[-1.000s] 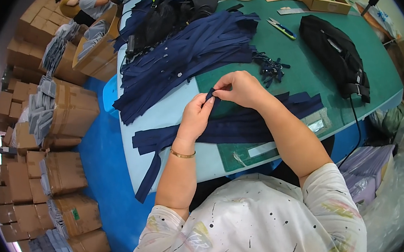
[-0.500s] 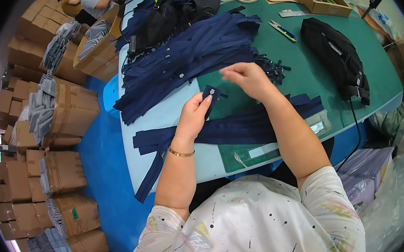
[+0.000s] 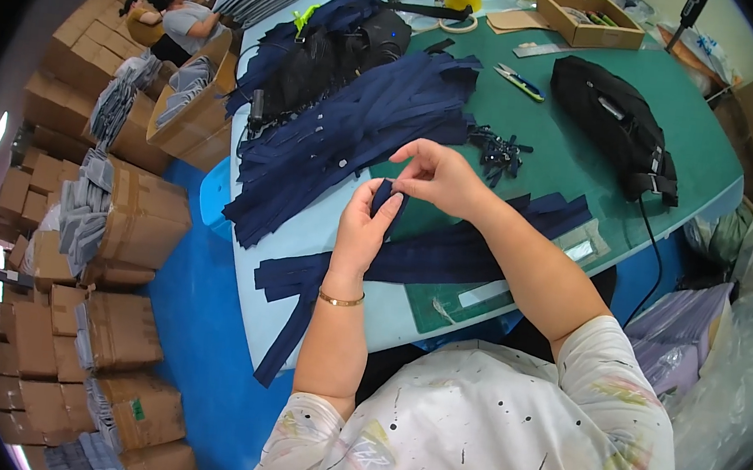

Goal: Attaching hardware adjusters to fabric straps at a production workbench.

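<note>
Between the thumb and fingers of my left hand (image 3: 361, 233) is the end of a navy fabric strip (image 3: 383, 195), bent upward. My right hand (image 3: 442, 178) meets it there, thumb and forefinger pinched at the strip's tip. Whether something small sits in that pinch is hidden. Under my hands a bundle of navy strips (image 3: 448, 254) lies across the table, one tail hanging toward the near left edge. Beyond lies a larger heap of navy strips (image 3: 361, 119) with small pale round bits on it. A little pile of dark small parts (image 3: 498, 151) rests past my right hand.
Thread snips (image 3: 521, 82), a black bag (image 3: 615, 127) with a cable and a wooden tray (image 3: 592, 21) lie on the green mat (image 3: 550, 152). Black gear (image 3: 322, 55) sits far left. Cardboard boxes (image 3: 145, 211) line the left floor; people sit beyond.
My right hand has come down and left to the strip's end, its fingers closing there. The strip in my left hand has bent, covering the pale round piece. The whole view has shifted slightly.
</note>
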`<state>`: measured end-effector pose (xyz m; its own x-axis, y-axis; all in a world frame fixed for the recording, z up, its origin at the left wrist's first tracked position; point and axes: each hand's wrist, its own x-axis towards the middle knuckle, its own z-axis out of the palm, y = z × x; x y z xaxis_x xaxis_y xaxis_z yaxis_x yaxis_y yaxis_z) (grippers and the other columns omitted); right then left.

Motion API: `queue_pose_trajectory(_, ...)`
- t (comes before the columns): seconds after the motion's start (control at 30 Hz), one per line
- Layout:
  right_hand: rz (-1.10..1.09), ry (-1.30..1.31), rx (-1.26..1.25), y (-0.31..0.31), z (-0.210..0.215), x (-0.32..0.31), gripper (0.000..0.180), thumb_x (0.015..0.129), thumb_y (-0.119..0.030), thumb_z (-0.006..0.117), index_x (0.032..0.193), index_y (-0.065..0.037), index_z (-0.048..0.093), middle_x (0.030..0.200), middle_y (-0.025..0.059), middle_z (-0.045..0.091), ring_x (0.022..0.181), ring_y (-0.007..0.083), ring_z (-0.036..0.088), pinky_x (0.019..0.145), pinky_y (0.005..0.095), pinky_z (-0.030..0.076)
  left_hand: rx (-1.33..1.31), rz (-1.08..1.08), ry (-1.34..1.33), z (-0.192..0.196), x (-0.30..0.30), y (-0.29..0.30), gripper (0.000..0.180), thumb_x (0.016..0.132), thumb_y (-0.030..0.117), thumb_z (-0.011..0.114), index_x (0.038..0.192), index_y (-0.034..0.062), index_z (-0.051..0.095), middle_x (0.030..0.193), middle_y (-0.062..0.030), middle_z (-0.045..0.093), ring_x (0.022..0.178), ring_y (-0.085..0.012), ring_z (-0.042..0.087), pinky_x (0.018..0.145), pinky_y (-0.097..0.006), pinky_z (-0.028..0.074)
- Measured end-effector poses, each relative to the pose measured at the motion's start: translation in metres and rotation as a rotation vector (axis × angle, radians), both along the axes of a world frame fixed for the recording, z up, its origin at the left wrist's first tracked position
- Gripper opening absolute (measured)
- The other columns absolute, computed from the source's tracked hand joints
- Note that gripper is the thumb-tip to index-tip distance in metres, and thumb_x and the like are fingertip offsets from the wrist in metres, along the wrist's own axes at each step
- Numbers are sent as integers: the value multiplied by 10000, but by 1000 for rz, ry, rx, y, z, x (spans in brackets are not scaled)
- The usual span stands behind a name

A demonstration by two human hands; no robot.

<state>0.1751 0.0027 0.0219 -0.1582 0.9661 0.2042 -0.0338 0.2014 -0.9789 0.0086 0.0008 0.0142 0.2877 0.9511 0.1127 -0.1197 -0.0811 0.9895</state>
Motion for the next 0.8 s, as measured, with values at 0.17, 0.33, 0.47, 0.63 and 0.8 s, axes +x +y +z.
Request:
queue_pose_trajectory(0.17,55,187,47,-4,1,-15,198,783,-6,661,887,-51,499,780,18,602,729,78,577,671,229,461,194,-76,286,11,-24,2,166,878,181,611,894,16,606,724,41,529,667,-47,447,583,-202,369)
queue_pose_trajectory(0.33,-282,416,4,19,16,18,256,743,-25,701,803,-127,474,749,-14,556,650,57,515,583,197,398,238,-44,349,38,-43,-2,142,846,133,629,887,-3,621,754,33,567,698,-47,481,624,-204,400)
queue_pose_trajectory(0.47,-471,352,-34,59,40,54,281,728,-66,726,768,-125,454,677,-47,485,581,46,430,497,203,327,131,-88,392,57,-91,25,106,814,97,654,853,6,617,736,51,557,685,-26,477,607,-189,387)
queue_pose_trajectory(0.63,-470,-68,11,115,23,52,345,745,-103,705,1063,-18,599,877,86,626,789,169,596,707,277,485,238,2,840,71,-122,79,232,800,224,671,809,19,562,634,13,473,583,-76,424,529,-240,346)
queue_pose_trajectory(0.8,-372,-552,9,153,6,48,340,788,-135,631,1112,-33,613,1028,169,638,960,271,608,849,337,468,448,197,1224,49,-108,109,444,796,337,645,1125,56,547,1029,-201,628,978,-354,595,812,-405,478)
